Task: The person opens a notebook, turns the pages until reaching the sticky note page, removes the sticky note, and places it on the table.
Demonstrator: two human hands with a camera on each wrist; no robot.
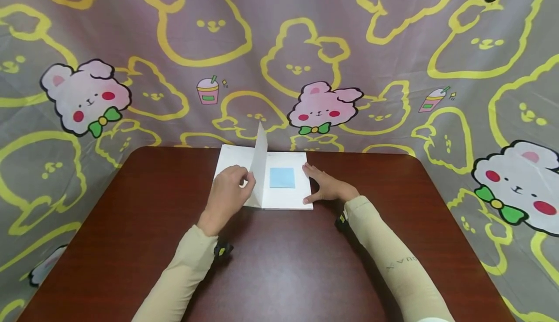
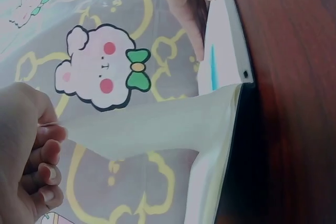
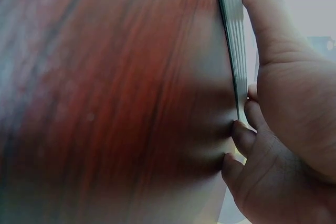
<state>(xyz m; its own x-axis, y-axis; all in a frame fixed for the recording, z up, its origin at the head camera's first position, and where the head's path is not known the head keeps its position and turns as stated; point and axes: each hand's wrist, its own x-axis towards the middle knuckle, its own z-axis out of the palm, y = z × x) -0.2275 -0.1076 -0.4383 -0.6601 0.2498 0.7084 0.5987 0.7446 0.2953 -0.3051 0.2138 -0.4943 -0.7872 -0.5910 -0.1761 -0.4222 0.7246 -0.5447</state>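
Observation:
An open notebook (image 1: 288, 201) with white pages lies near the far edge of the table. My left hand (image 1: 227, 193) pinches a raised page (image 1: 260, 159), which stands almost upright at the middle fold. In the left wrist view, the thumb and index finger of that hand grip the page's edge while the other fingers curl. On the right-hand page sits a light blue square sticky note (image 1: 282, 178). My right hand (image 1: 328, 186) rests at the notebook's right edge, thumb at the near corner and fingers spread toward the far one.
The brown wooden table (image 1: 279, 264) spreads out on all sides of the notebook. Directly behind it hangs a grey curtain (image 1: 244, 79) printed with rabbits and yellow outlines. A dark strapped device (image 1: 223, 249) is on the left wrist, another (image 1: 342, 221) on the right.

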